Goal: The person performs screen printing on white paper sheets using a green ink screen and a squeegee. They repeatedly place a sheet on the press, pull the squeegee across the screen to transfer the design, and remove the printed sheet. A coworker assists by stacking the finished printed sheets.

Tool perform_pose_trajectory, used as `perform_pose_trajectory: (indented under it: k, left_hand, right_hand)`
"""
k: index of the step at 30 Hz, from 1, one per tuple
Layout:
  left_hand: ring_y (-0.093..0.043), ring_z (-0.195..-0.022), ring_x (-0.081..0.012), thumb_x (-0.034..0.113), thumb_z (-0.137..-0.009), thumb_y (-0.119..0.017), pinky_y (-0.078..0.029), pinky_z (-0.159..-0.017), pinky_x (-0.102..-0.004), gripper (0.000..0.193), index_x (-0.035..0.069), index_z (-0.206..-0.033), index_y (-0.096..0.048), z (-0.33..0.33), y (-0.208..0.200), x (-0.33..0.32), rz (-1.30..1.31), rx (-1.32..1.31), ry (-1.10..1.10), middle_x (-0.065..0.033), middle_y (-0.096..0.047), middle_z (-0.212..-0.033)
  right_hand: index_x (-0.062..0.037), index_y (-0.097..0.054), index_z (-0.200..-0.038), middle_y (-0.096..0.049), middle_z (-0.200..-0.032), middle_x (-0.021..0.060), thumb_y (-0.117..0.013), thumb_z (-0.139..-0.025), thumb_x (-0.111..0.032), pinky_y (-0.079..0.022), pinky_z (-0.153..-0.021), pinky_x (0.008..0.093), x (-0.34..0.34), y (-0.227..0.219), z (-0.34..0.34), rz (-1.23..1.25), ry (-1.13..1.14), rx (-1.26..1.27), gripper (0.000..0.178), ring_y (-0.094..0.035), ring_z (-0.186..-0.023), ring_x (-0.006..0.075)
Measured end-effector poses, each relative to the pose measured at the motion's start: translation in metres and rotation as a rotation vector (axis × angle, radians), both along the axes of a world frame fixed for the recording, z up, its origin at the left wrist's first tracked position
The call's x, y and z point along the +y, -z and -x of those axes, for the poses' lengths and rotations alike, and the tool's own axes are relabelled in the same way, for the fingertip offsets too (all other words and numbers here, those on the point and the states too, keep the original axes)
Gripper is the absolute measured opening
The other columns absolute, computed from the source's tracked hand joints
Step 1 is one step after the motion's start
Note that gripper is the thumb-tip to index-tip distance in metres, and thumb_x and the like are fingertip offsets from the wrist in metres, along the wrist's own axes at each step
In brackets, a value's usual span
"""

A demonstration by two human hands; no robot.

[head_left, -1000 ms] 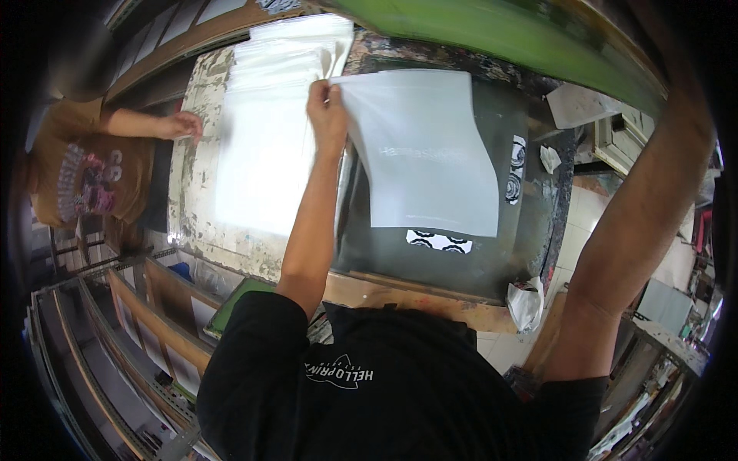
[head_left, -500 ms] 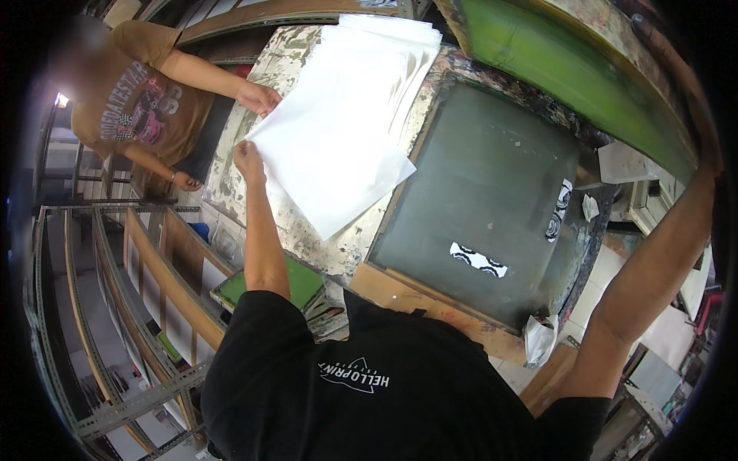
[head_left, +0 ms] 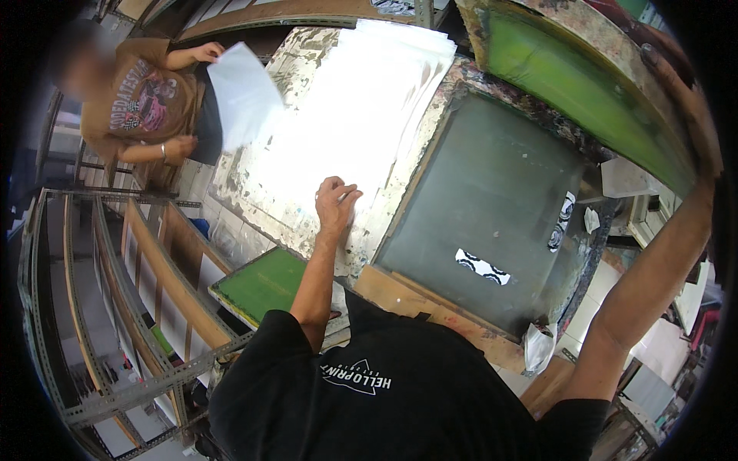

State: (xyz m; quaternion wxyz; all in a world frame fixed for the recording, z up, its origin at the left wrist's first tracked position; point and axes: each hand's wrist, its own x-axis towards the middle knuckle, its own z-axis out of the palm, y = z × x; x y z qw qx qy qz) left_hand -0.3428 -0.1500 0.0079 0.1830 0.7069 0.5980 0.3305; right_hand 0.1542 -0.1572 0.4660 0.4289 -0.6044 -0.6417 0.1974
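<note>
A stack of white paper sheets [head_left: 361, 107] lies on the paint-worn table. My left hand [head_left: 336, 203] is at the stack's near edge, its fingers curled together; whether a sheet is pinched in them cannot be made out. At the far right, my right hand [head_left: 680, 96] grips the edge of a raised screen-printing frame [head_left: 561, 73] with green mesh, which stands tilted up. Below it is a flat grey-green printing bed [head_left: 484, 177] bearing two black-and-white patterned strips [head_left: 483, 266]. Across the table, a co-worker holds a single white sheet [head_left: 244, 96].
Slatted metal and wood racks [head_left: 138, 276] fill the left side. A green-meshed frame [head_left: 257, 284] rests low beside my left arm. A wooden board [head_left: 430, 311] edges the bed nearest me, with a crumpled white bag [head_left: 540, 347] at its right end.
My left hand has let go of the lifted sheet and moved right to the stack's near edge. The co-worker has drawn that sheet away to the left. My right hand stays on the frame.
</note>
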Motion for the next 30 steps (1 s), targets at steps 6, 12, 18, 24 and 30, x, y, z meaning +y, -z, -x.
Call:
perform_pose_trajectory:
  k: [6,12,18,24,30]
  left_hand:
    - [-0.062,-0.087,-0.0221,0.012,-0.078,-0.085,-0.051,-0.069,-0.0328,0.02,0.005,-0.096,-0.08,-0.011,-0.005,0.024,-0.031,-0.253,0.054,-0.0069,-0.061,-0.104]
    - [-0.063,-0.081,-0.017,0.009,-0.083,-0.082,-0.051,-0.068,-0.0306,0.012,0.003,-0.092,-0.079,-0.012,-0.01,0.027,-0.003,-0.14,0.018,-0.0059,-0.062,-0.107]
    - [-0.065,-0.09,-0.0165,0.008,-0.083,-0.082,-0.052,-0.072,-0.0304,0.01,0.005,-0.092,-0.08,-0.056,-0.079,0.022,0.211,-0.262,0.121,-0.0061,-0.064,-0.112]
    - [-0.013,-0.156,-0.0474,0.059,-0.096,-0.059,-0.008,-0.121,-0.0719,0.061,0.027,-0.147,-0.059,-0.121,-0.058,-0.019,0.231,0.548,0.568,-0.0126,-0.029,-0.169]
    - [-0.012,-0.157,-0.0455,0.057,-0.09,-0.066,-0.008,-0.122,-0.071,0.073,0.026,-0.154,-0.05,-0.227,-0.023,-0.021,0.076,0.408,0.87,-0.0082,-0.023,-0.171]
  right_hand:
    - [0.01,-0.073,-0.113,-0.076,-0.097,0.0144,-0.078,-0.09,-0.015,-0.056,-0.077,0.0264,-0.017,-0.006,0.01,-0.061,0.048,-0.158,0.035,-0.071,-0.087,0.0186]
    - [0.0082,-0.074,-0.11,-0.076,-0.095,0.0141,-0.079,-0.088,-0.02,-0.055,-0.077,0.0283,-0.023,-0.004,0.02,-0.13,0.082,-0.283,0.036,-0.07,-0.084,0.0186]
    - [0.0063,-0.075,-0.107,-0.076,-0.092,0.0139,-0.081,-0.086,-0.025,-0.054,-0.077,0.0302,-0.029,0.006,0.029,-0.187,0.145,-0.394,0.038,-0.069,-0.082,0.0187]
    - [0.0048,-0.076,-0.105,-0.076,-0.09,0.0139,-0.082,-0.085,-0.03,-0.053,-0.076,0.0318,-0.027,0.007,0.028,-0.238,0.209,-0.514,0.041,-0.069,-0.08,0.0192]
    - [0.0047,-0.077,-0.105,-0.076,-0.091,0.0176,-0.082,-0.084,-0.041,-0.055,-0.075,0.0338,-0.026,-0.013,0.013,-0.037,0.186,-0.541,0.05,-0.07,-0.08,0.0228]
